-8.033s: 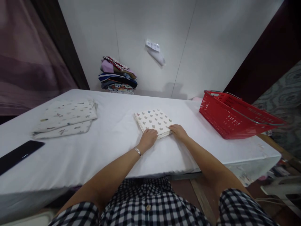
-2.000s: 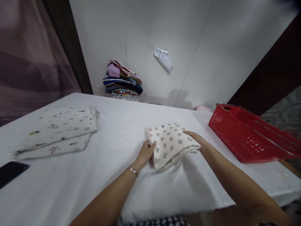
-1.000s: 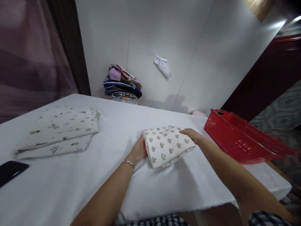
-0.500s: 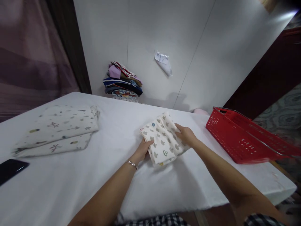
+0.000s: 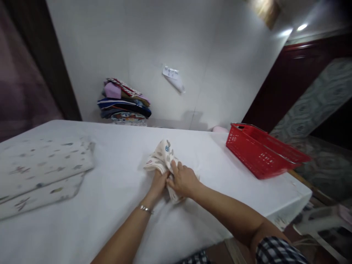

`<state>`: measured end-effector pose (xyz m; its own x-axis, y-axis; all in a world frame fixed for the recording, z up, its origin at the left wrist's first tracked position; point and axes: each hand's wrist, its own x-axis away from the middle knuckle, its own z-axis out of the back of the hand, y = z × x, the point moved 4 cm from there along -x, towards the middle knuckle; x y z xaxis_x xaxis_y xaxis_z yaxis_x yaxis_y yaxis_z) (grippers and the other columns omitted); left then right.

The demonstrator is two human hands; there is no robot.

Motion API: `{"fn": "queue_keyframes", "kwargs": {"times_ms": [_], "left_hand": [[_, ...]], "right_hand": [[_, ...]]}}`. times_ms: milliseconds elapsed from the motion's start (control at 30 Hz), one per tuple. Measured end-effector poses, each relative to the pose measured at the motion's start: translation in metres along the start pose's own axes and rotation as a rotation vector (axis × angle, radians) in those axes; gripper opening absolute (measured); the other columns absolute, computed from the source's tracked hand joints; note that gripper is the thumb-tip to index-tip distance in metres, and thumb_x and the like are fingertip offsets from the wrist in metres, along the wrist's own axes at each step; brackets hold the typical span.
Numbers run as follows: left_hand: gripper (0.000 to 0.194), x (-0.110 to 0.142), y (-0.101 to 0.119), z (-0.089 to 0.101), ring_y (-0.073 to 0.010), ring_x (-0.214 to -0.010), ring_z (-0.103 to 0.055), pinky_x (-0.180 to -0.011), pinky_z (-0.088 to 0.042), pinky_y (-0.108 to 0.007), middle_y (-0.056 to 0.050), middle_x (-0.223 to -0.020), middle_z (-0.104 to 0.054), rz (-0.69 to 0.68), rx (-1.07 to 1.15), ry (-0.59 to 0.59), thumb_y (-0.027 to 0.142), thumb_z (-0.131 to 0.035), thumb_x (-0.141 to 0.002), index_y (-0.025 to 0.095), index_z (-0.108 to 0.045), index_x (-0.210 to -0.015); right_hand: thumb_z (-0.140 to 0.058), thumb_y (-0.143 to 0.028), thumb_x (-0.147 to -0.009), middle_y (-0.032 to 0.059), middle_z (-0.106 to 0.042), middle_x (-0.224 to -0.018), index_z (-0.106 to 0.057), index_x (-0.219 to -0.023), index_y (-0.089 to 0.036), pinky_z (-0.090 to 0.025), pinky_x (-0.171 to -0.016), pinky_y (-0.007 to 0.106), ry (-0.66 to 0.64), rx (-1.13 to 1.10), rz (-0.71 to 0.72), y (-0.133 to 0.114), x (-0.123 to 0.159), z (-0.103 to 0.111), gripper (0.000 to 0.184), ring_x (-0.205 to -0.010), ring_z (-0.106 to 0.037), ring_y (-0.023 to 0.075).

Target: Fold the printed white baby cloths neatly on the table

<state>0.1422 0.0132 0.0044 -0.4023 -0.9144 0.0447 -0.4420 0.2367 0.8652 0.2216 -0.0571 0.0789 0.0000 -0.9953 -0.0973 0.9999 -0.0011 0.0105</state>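
A white cloth (image 5: pixel 161 156) with small grey, blue and red mushroom-like prints is bunched between my hands over the middle of the white-covered table (image 5: pixel 115 176). My left hand (image 5: pixel 159 182) grips its near edge from the left, the fingers partly hidden under the fabric. From the right, my right hand (image 5: pixel 183 179) presses and pinches the folded cloth, its fingers lying across the top close to the left hand. To the left lies a larger folded white cloth (image 5: pixel 55 167) with scattered dark and coloured prints, which neither hand touches.
A red perforated basket (image 5: pixel 255 154) stands on the table's right side. Against the wall at the back rises a stack of folded clothes (image 5: pixel 125 101). A paper note (image 5: pixel 173 75) hangs on the wall. A white stool (image 5: pixel 321 223) is below the table at right.
The mushroom-print cloth was spread fairly flat between my hands; now it is folded and bunched. My right hand has come across to the left hand. The view has turned right.
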Motion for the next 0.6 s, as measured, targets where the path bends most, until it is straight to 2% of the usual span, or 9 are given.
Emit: {"fn": "queue_keyframes", "kwargs": {"times_ms": [100, 200, 300, 433, 600], "left_hand": [[0.057, 0.004, 0.004, -0.008, -0.0249, -0.116, -0.056, -0.097, -0.047, -0.040, -0.008, -0.133, -0.054, 0.126, 0.023, -0.096, 0.024, -0.064, -0.078, 0.026, -0.042, -0.131], [0.056, 0.011, 0.009, -0.017, -0.0229, -0.103, -0.064, -0.083, -0.054, -0.039, -0.006, -0.127, -0.059, 0.234, 0.052, -0.205, 0.025, -0.065, -0.078, 0.029, -0.043, -0.129], [0.050, 0.018, 0.013, -0.026, -0.0227, -0.099, -0.066, -0.078, -0.055, -0.037, -0.007, -0.121, -0.063, 0.292, 0.086, -0.254, 0.026, -0.065, -0.078, 0.026, -0.047, -0.124], [0.043, 0.024, 0.015, -0.035, -0.0238, -0.098, -0.066, -0.078, -0.055, -0.038, -0.007, -0.119, -0.064, 0.305, 0.101, -0.269, 0.028, -0.065, -0.078, 0.025, -0.052, -0.119], [0.051, 0.030, 0.019, -0.045, -0.0229, -0.098, -0.066, -0.078, -0.055, -0.038, -0.003, -0.125, -0.062, 0.248, 0.054, -0.279, 0.032, -0.065, -0.079, 0.031, -0.046, -0.126]], "right_hand": [[-0.058, -0.067, -0.072, 0.0323, -0.029, -0.143, -0.014, -0.147, -0.005, -0.040, -0.093, 0.055, -0.010, -0.021, -0.013, 0.009, 0.006, -0.004, 0.107, -0.121, -0.043, 0.0425], [-0.066, -0.069, -0.061, 0.0335, -0.022, -0.146, -0.010, -0.148, -0.005, -0.035, -0.097, 0.060, -0.043, -0.059, -0.073, 0.021, 0.009, -0.010, 0.121, -0.128, -0.034, 0.0468], [-0.070, -0.066, -0.056, 0.0327, -0.022, -0.147, -0.009, -0.148, -0.007, -0.033, -0.096, 0.064, -0.054, -0.103, -0.118, 0.029, 0.008, -0.015, 0.125, -0.130, -0.032, 0.0477], [-0.072, -0.057, -0.057, 0.0338, -0.022, -0.146, -0.009, -0.147, -0.006, -0.032, -0.096, 0.066, -0.040, -0.104, -0.126, 0.034, 0.007, -0.019, 0.122, -0.130, -0.030, 0.0490], [-0.075, -0.044, -0.057, 0.0343, -0.025, -0.144, -0.009, -0.147, -0.004, -0.039, -0.094, 0.059, 0.019, -0.110, -0.114, 0.046, 0.014, -0.018, 0.119, -0.127, -0.038, 0.0445]]}}
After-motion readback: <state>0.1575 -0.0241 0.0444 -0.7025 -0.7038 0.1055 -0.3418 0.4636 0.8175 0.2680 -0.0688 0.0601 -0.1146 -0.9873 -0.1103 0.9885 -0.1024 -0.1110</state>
